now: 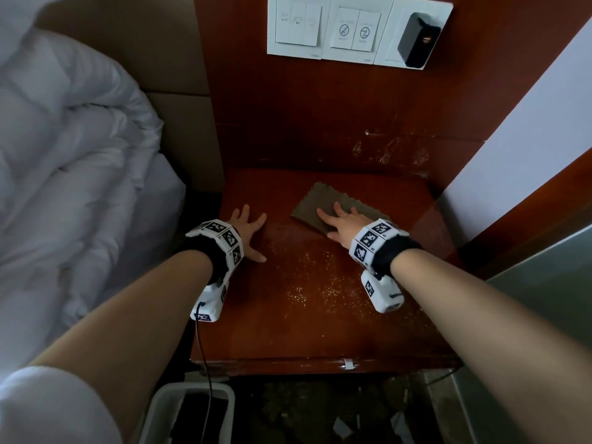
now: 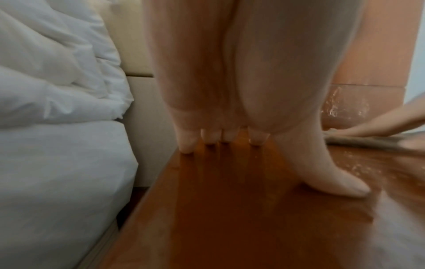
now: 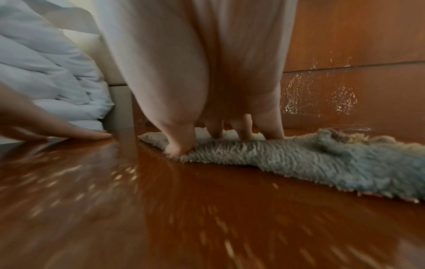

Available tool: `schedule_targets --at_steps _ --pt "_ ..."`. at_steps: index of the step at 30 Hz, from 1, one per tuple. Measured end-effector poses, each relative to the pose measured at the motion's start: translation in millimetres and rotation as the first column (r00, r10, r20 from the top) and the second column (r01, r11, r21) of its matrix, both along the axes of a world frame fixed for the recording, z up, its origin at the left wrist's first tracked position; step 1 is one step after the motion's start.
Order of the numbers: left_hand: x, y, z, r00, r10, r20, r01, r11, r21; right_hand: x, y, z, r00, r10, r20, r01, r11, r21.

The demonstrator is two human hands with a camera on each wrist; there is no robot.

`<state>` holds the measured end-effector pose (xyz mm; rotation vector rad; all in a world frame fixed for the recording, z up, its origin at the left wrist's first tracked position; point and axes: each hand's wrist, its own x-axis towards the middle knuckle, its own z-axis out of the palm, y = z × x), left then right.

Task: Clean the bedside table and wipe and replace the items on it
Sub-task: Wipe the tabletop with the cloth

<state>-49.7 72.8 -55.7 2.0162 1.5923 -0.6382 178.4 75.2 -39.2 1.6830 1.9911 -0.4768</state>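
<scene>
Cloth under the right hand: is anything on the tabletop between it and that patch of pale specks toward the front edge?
Nothing visible. The right hand presses flat on the cloth, and bare wood of the bedside table runs from it to the specks. The left hand rests flat off to the side, near the table's bed-side edge.

Right hand (image 3: 207, 76) fills upper centre, fingers (image 3: 243, 127) straight, pressing flat on shaggy grey cloth (image 3: 310, 156). Cloth lies on glossy reddish-brown table top (image 3: 184, 209), trailing right and near. Pale specks scattered on near wood, blurred. Left hand (image 3: 46, 125) flat on table at far left. White bedding (image 3: 46, 72) beyond. Wood back panel (image 3: 356, 45) far right, streaked.
</scene>
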Motion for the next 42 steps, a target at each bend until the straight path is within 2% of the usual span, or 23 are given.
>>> schedule_targets --at_steps 5,16,22,30,34,42 --pt "0.3 -0.4 1.0 1.0 0.007 0.009 -0.007 1.0 0.001 -2.8 -3.4 2.6 1.0 0.01 -0.003 -0.01 1.0 0.013" --pt "0.4 0.9 0.3 1.0 0.008 0.019 -0.008 1.0 0.004 -9.7 -49.0 -5.7 0.986 0.168 -0.002 -0.168 0.985 0.028" --pt "0.0 3.3 -0.5 1.0 0.0 0.011 0.0 1.0 0.003 -15.7 -36.4 -0.6 0.986 0.168 0.014 -0.168 0.986 -0.005" --pt "-0.2 2.7 -1.7 1.0 0.002 0.01 -0.002 1.0 0.003 -40.1 -2.4 4.6 0.996 0.086 0.025 -0.085 0.996 -0.029" --pt "0.2 1.5 -1.7 1.0 -0.001 0.002 0.001 1.0 0.009 -46.8 2.9 11.1 0.993 0.106 0.058 -0.105 0.994 -0.009" --pt "1.2 2.2 -1.7 1.0 0.007 0.015 -0.007 1.0 0.019 -16.6 -2.6 -1.0 0.986 0.166 -0.022 -0.166 0.986 0.03"
